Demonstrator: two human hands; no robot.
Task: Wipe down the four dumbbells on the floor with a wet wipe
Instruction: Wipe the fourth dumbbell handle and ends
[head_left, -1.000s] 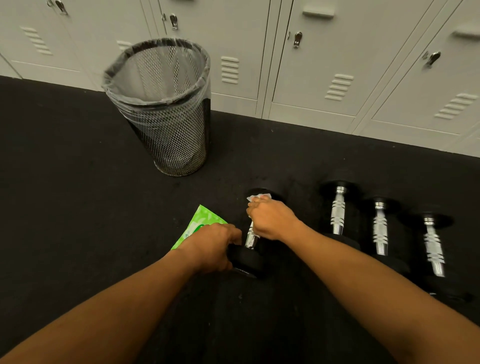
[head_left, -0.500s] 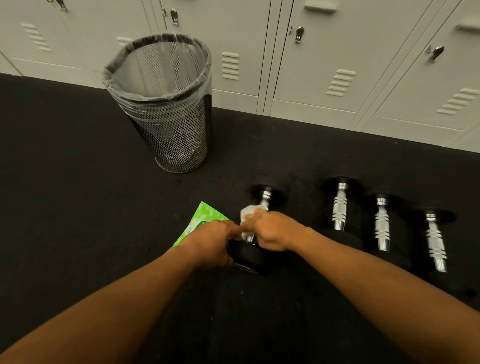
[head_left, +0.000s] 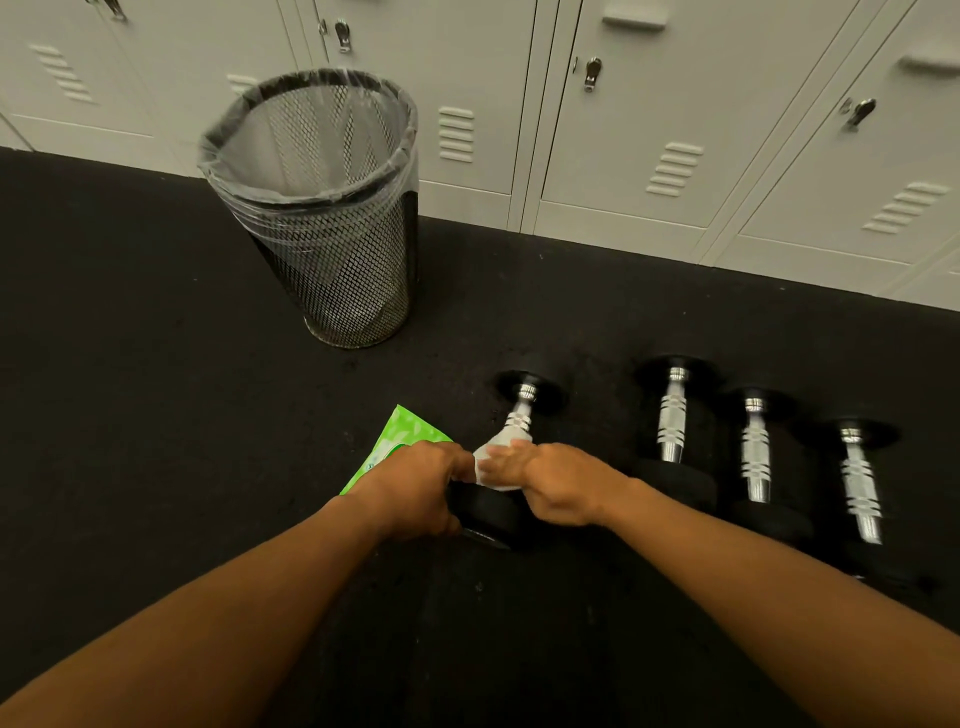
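While the left hand (head_left: 415, 486) clamped round the near black head of the leftmost dumbbell (head_left: 511, 452), the right hand (head_left: 558, 486) held a white wet wipe (head_left: 493, 462) wrapped against the chrome handle, close to that same head. Both grips were closed: left on the weight, right on the wipe and bar together. Judged purpose of the left hold: to stop the dumbbell rolling on the floor while the wipe was dragged along the bar.

Dumbbell lay on the black floor (head_left: 156, 389), its far head pointing toward the lockers (head_left: 623, 156), handle bare above the wipe. Three more dumbbells (head_left: 670, 426) (head_left: 754, 447) (head_left: 860, 478) lay to its right in a row, roughly parallel, close together, apart from the one in hand. No wipe or hand on them; they looked not yet attended to, though this cannot be confirmed.

Green wipe packet (head_left: 400, 441) lay flat on the floor just left of the left hand, partly hidden by it, presumably kept within reach for fresh wipes. Mesh waste bin (head_left: 322, 218) with clear liner stood farther off near the lockers, likely for the spent wipe.

Task judged early: first of four under way.
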